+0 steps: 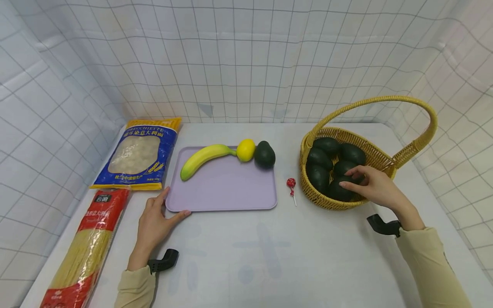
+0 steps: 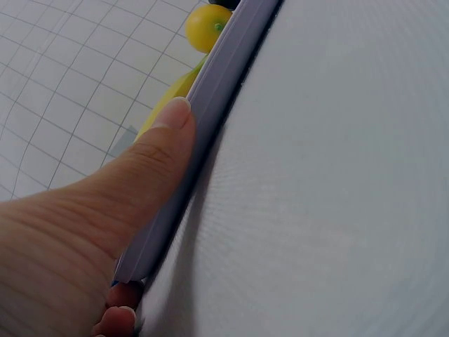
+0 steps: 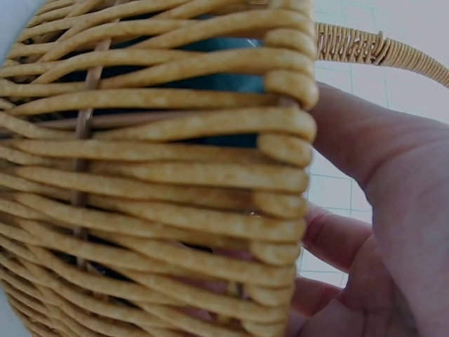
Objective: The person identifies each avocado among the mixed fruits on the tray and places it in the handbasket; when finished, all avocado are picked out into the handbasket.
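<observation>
My left hand (image 1: pixel 155 222) holds the near left corner of a lilac tray (image 1: pixel 223 192), its thumb (image 2: pixel 165 137) along the near rim and its other fingers by the left side. On the tray lie a banana (image 1: pixel 202 159), a lemon (image 1: pixel 245 150) and a dark green avocado (image 1: pixel 265 155), lined up along the far edge. My right hand (image 1: pixel 379 188) reaches over the near right rim of a wicker basket (image 1: pixel 321 199). Its thumb and fingers grip a dark avocado (image 1: pixel 340 191) among several others. Woven cane hides the fingertips in the right wrist view.
A red lollipop (image 1: pixel 291 184) lies between tray and basket. Left of the tray are a blue bag of orecchiette pasta (image 1: pixel 135 154) and a red packet of long pasta (image 1: pixel 86 244). The basket's tall handle (image 1: pixel 385 99) arches over its back right. Grid-patterned curtain surrounds the white table (image 1: pixel 262 261).
</observation>
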Tool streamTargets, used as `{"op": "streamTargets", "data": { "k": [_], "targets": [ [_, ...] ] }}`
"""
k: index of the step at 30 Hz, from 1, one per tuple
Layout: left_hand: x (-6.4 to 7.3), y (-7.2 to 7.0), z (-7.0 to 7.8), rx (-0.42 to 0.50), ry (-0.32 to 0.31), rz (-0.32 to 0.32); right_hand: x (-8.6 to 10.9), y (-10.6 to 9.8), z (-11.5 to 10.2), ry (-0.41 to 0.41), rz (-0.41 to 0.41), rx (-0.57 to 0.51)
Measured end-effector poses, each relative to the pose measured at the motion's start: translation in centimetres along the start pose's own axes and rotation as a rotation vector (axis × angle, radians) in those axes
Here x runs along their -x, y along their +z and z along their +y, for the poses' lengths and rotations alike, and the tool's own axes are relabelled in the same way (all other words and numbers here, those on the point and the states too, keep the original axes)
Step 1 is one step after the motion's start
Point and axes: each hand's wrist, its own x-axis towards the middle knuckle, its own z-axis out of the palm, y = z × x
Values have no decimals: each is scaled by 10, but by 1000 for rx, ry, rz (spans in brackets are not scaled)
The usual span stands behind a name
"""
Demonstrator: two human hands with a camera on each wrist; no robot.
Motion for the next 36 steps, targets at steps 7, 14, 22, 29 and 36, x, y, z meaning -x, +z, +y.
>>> {"op": "streamTargets", "data": {
  "k": [7,14,22,29,36],
  "targets": [
    [0,-1,0,-2,0,5,0,0,1,-12,19,6],
    [1,-1,0,1,-7,-4,4,-1,1,-39,45,6],
    [1,-1,-1,-2,-9,1,7,-3,-2,-30,51,10],
    [0,0,-1,-5,-5,-2,10,-3,-4,-13,63,-4],
    [0,0,0,1,-3,2,12,-3,-6,-39,102,-3]
  ]
}}
